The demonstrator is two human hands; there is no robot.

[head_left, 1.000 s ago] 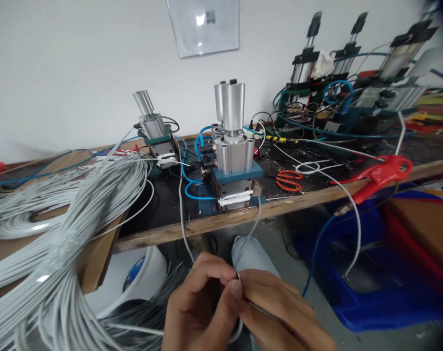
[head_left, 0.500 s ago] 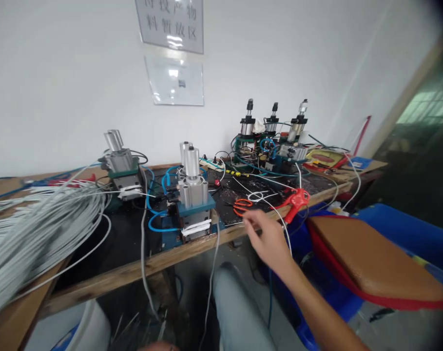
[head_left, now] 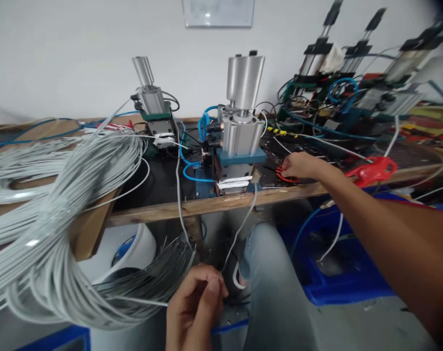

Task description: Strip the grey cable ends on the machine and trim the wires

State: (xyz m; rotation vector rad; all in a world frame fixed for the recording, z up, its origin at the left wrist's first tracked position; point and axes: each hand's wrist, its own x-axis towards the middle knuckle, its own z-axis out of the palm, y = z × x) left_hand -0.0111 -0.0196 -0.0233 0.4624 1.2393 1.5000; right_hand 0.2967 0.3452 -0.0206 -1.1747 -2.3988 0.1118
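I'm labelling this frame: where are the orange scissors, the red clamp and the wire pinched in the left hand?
orange scissors [head_left: 287, 177], head view, handle loop showing under the right hand.
red clamp [head_left: 373, 171], head view, middle of its body.
wire [head_left: 243, 222], head view, stretch above the left hand.

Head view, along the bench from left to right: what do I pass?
Grey wire bundle → small press → big press → right hand on orange scissors → red clamp.
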